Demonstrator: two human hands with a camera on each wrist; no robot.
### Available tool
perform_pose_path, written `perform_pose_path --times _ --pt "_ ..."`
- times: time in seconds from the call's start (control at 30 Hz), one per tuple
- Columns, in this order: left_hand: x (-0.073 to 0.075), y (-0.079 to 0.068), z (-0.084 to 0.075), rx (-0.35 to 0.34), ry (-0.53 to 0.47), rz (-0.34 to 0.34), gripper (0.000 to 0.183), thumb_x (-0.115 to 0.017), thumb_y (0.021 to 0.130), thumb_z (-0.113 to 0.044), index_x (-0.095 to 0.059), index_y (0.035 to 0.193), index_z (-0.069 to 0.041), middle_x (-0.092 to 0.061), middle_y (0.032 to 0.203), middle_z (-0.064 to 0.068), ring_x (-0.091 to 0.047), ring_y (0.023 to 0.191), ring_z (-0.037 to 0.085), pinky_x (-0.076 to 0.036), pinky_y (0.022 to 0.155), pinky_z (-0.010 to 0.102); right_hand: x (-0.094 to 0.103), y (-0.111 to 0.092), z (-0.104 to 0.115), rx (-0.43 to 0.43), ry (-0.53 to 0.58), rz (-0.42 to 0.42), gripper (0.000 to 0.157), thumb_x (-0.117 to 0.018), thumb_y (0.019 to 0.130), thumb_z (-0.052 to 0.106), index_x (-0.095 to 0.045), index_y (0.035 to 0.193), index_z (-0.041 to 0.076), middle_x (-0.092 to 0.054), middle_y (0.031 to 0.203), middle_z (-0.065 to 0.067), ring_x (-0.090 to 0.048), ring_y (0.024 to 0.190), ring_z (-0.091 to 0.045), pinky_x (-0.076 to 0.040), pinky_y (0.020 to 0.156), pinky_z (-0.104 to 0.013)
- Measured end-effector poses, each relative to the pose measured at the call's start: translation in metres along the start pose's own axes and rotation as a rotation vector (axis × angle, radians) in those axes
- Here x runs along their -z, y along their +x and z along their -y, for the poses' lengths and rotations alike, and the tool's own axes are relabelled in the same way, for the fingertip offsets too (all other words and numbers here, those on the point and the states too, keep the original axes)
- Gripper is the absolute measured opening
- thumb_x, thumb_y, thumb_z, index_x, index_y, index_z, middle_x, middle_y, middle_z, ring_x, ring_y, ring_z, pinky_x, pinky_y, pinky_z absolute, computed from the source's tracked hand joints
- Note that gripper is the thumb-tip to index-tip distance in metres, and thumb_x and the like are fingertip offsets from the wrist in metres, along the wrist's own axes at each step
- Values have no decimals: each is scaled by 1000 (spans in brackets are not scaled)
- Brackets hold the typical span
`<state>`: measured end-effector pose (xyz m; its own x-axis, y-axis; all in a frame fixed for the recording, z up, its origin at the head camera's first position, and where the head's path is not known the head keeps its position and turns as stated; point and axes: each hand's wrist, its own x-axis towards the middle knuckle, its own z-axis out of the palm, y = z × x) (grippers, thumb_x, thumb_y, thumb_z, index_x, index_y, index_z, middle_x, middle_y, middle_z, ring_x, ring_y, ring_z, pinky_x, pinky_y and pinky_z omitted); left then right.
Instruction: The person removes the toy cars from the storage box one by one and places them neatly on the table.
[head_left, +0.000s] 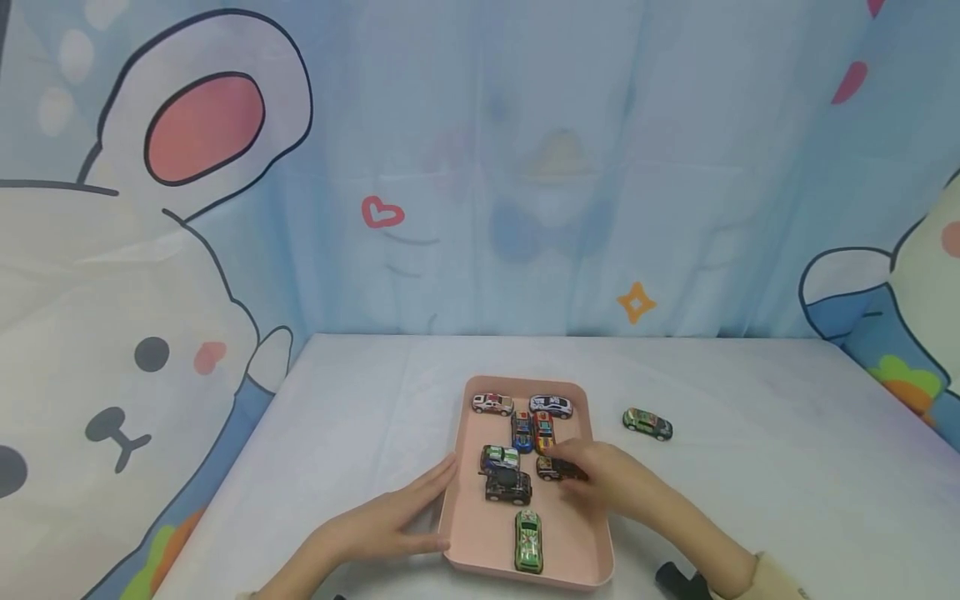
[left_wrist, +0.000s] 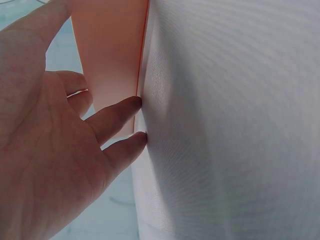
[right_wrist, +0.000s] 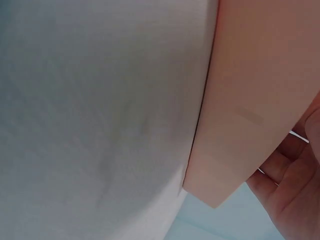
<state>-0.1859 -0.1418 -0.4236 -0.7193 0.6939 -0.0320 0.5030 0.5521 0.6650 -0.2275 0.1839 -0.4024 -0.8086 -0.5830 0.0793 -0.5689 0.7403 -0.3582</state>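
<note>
A pink tray (head_left: 480, 533) with several toy cars in it lies on the white table. My left hand (head_left: 390, 517) is at the tray's left side, its fingers straight and spread against the outer wall (left_wrist: 112, 55). Over the tray's right half, my right hand (head_left: 607, 479) grips a black toy car (head_left: 550, 468) by its right end, between fingers and thumb; part of the car is hidden. Just beyond it stand a red toy car (head_left: 543, 429) and a blue one (head_left: 522, 433). A black off-road toy car (head_left: 508, 486) is to its left, touching a green-and-white toy car (head_left: 498, 457).
A green toy car (head_left: 528, 542) sits near the tray's front. Two white toy cars, one with red markings (head_left: 492, 404) and one with dark markings (head_left: 551, 406), are at its far end. Another green toy car (head_left: 648, 423) lies on the table right of the tray.
</note>
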Motion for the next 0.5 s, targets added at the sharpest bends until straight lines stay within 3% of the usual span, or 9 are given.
perform_pose_path --times 0.5 --pt "0 -1 -3 24 0 7 88 -57 86 -54 -8 152 -23 -3 155 -9 -20 137 22 -26 107 44 -6 3 0 -8 -60 -31 34 -73 77 0 -69 109 10 -67 100 -3 -63 92 -21 -54 77 -34"
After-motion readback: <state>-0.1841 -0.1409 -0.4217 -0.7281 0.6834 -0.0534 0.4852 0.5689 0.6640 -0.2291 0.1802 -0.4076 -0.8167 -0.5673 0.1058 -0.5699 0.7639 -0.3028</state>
